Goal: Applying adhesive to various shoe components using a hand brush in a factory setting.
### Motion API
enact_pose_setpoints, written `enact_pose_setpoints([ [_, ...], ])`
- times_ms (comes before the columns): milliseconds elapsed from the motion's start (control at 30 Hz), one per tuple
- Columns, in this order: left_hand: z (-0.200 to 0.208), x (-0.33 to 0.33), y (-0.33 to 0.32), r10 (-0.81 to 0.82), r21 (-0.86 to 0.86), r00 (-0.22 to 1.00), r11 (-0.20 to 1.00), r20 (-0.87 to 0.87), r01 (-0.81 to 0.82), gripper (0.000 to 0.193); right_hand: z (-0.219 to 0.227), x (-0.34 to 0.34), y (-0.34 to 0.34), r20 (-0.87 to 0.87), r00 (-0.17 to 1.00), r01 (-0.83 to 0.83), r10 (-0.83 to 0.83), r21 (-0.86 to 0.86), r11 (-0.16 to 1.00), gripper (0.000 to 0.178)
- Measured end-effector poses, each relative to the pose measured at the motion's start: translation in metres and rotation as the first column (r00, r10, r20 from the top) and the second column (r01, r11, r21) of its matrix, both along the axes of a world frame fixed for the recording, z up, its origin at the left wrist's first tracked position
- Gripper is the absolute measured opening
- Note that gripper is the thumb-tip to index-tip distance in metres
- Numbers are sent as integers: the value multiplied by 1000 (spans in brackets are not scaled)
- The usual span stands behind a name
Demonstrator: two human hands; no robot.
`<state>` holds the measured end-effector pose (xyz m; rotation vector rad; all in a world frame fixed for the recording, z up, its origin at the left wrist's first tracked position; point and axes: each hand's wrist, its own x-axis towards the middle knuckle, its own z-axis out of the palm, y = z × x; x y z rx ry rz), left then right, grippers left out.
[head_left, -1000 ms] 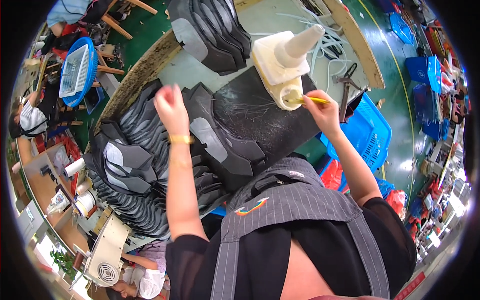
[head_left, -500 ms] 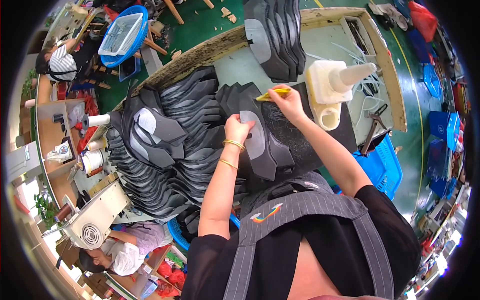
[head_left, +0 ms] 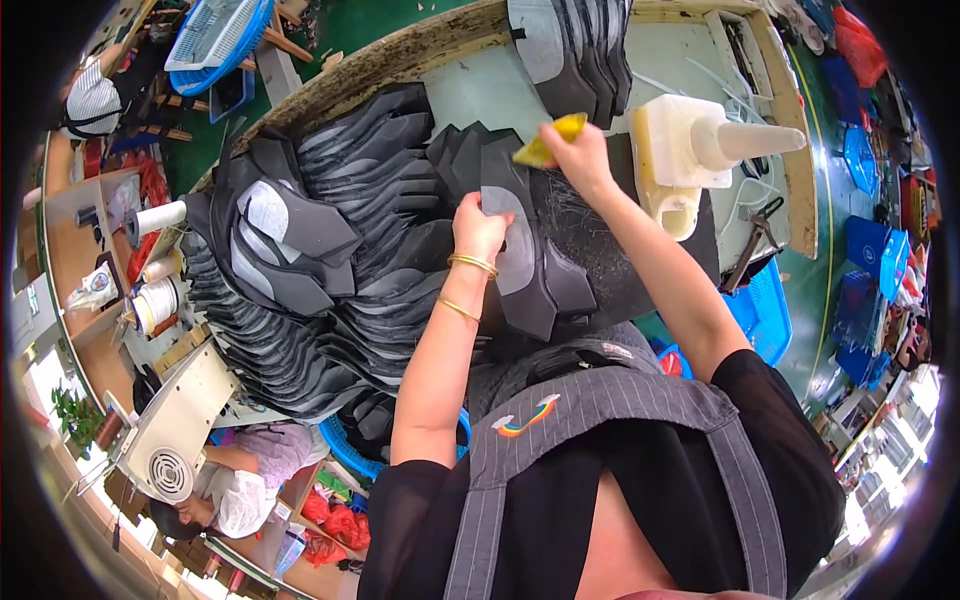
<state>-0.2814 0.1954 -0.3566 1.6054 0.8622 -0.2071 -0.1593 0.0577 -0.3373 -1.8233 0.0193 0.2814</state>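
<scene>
Head view: one black-and-grey piece [head_left: 514, 265] seen overlapping like pieces on dark board [head_left: 590, 235]; long axis set away from the wearer, near end slanted right. Left edge gripped by left hand [head_left: 481, 230], fingers curled. One flat yellow tool [head_left: 537, 152] pinched in right hand [head_left: 580, 160], pointed left; contact cannot be told. One white bottle [head_left: 682, 145] noted

Both arms [head_left: 432, 385] out front, left hand [head_left: 482, 232] palm-down-ish, thumb [head_left: 500, 219] poking right; right hand [head_left: 578, 158] kinda pinched, slightly further out.
</scene>
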Motion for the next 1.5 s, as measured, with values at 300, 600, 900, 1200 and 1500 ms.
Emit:
enact_pose_setpoints([
  [300,17,-2,12,51,-438,998,899,39,-29,28,39,-33,-28,-70,996,-32,60,349,936,22],
  [600,92,-71,-19,222,-397,908,915,354,-70,29,83,-72,-123,-220,966,-77,135,255,964,17],
  [900,-12,-36,-6,233,-122,892,972,387,-201,30,21,-95,-61,31,854,-520,520,83,850,18],
  [1200,-14,-28,-3,228,-126,857,973,463,-191,27,14,-138,-96,110,788,-597,606,-104,795,17],
  [1500,-5,-27,33,250,-604,963,784,98,-142,39,42,-124,-83,-137,772,-634,621,-92,768,14],
])
